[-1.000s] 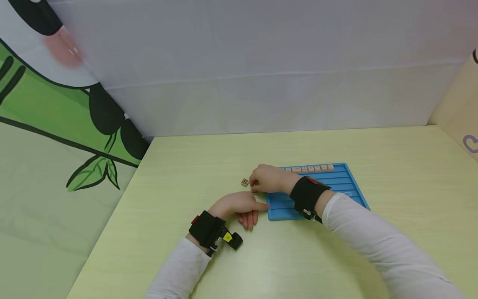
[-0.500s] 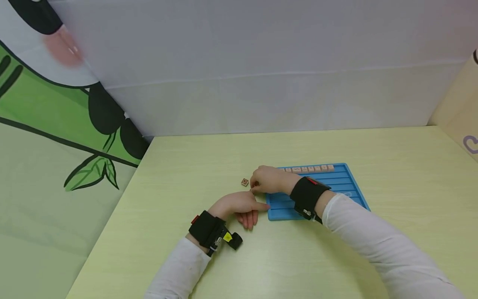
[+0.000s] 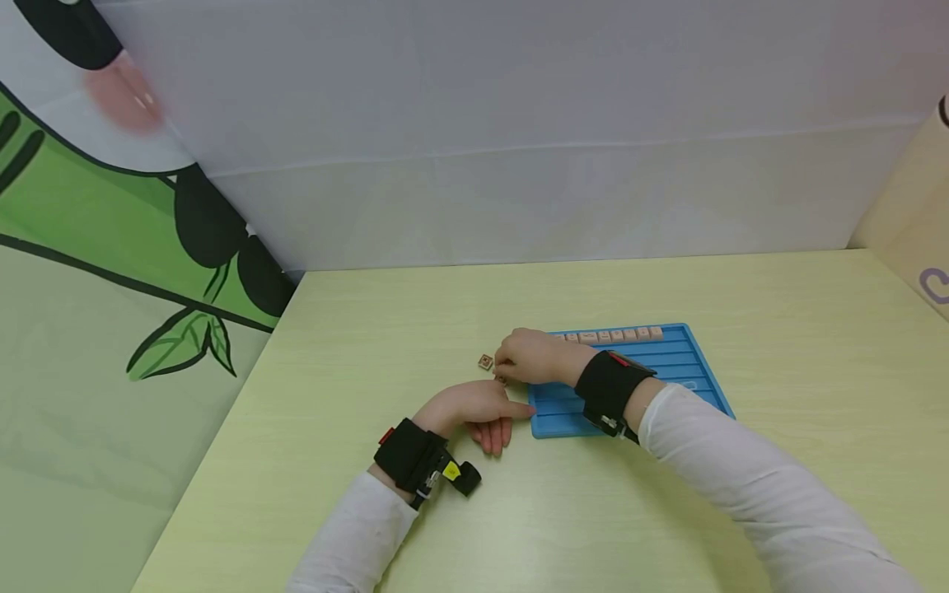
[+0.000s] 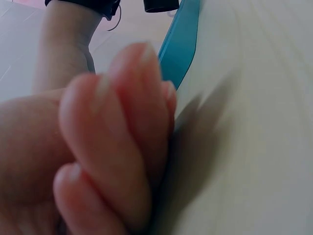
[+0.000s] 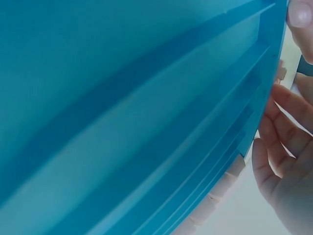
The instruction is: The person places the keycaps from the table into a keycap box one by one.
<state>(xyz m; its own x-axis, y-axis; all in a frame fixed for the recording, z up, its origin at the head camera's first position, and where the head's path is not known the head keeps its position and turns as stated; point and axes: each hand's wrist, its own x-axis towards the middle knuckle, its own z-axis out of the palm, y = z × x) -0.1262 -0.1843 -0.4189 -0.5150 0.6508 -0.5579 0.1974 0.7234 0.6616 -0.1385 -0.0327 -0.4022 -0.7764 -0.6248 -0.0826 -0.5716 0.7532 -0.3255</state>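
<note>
A blue ridged tray (image 3: pixel 567 424) lies on the table with a row of pale keycaps (image 3: pixel 630 334) along its far edge. Just off its left side, my right hand (image 3: pixel 544 356) pinches a small keycap (image 3: pixel 501 380) at its fingertips; in the right wrist view this keycap (image 5: pixel 281 72) shows beside the tray's edge. My left hand (image 3: pixel 480 403) lies in front of it, its thumb reaching the tray's left edge and its other fingers loosely bent under the palm. The left wrist view shows these fingers (image 4: pixel 105 132) close up, with nothing in them.
One loose brown keycap (image 3: pixel 485 361) sits on the table (image 3: pixel 400 329) left of my right hand. My right forearm crosses over the tray and hides part of it. A white cloth wall (image 3: pixel 519 206) stands behind the table's far edge.
My right fingertips shift slightly at the small keycap, which shows more clearly beneath them now. My left hand, the tray and the loose keycap stay in place.
</note>
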